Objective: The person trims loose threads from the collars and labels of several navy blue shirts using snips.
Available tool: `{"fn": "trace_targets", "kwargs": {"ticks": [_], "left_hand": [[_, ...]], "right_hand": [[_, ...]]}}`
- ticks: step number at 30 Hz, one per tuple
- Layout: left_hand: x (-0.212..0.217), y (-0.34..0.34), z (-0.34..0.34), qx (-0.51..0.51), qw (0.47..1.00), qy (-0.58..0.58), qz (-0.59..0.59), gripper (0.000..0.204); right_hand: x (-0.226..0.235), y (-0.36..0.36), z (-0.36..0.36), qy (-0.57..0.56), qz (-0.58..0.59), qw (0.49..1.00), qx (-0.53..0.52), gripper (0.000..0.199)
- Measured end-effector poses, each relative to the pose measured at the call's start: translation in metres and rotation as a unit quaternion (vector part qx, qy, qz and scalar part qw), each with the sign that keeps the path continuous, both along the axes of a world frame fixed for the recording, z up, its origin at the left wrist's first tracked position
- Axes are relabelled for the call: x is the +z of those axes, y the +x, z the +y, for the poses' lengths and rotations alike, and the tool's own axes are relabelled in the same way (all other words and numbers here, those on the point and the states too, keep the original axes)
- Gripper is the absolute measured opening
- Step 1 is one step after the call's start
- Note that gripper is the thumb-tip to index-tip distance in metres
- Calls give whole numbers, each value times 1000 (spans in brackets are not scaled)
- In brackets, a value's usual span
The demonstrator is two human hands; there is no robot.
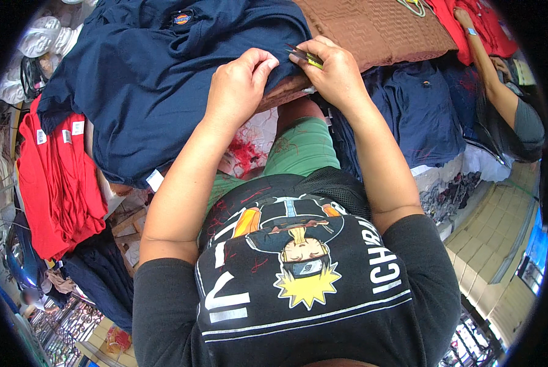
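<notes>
A navy blue shirt (158,85) lies spread in front of me, its collar toward the far side. My left hand (240,79) is closed in a pinch above the shirt's right part; whatever lies between thumb and forefinger is too small to make out. Close by on the right, my right hand (335,67) grips a pair of thread snips (313,59), yellow and black. Their dark pointed blades face left, toward my left hand. Under the shirt's right edge shows a brown quilted cloth (371,37).
Red garments (60,183) with white tags hang at the left. Folded navy garments (408,116) lie to my right. Red thread scraps (246,150) cling around my lap. At the far right, another person's arm (485,67) reaches onto red cloth (500,27).
</notes>
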State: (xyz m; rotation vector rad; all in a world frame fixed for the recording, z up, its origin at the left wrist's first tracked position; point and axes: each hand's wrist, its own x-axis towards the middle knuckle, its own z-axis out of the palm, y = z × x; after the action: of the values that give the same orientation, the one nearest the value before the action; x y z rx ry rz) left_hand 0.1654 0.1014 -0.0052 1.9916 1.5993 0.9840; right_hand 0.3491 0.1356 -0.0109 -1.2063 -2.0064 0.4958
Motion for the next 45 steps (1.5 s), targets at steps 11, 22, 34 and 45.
{"fn": "trace_targets", "kwargs": {"ticks": [11, 22, 34, 45], "left_hand": [[1, -2, 6, -44, 958, -148, -240, 18], [66, -33, -9, -346, 937, -23, -33, 27], [21, 2, 51, -260, 950, 114, 132, 33], [57, -15, 70, -165, 923, 276, 210, 22]], "right_hand": [[19, 5, -23, 54, 9, 998, 35, 25], [29, 29, -19, 68, -40, 996, -34, 18], [-6, 28, -12, -46, 76, 996, -4, 27], [22, 9, -12, -159, 105, 980, -49, 21]]}}
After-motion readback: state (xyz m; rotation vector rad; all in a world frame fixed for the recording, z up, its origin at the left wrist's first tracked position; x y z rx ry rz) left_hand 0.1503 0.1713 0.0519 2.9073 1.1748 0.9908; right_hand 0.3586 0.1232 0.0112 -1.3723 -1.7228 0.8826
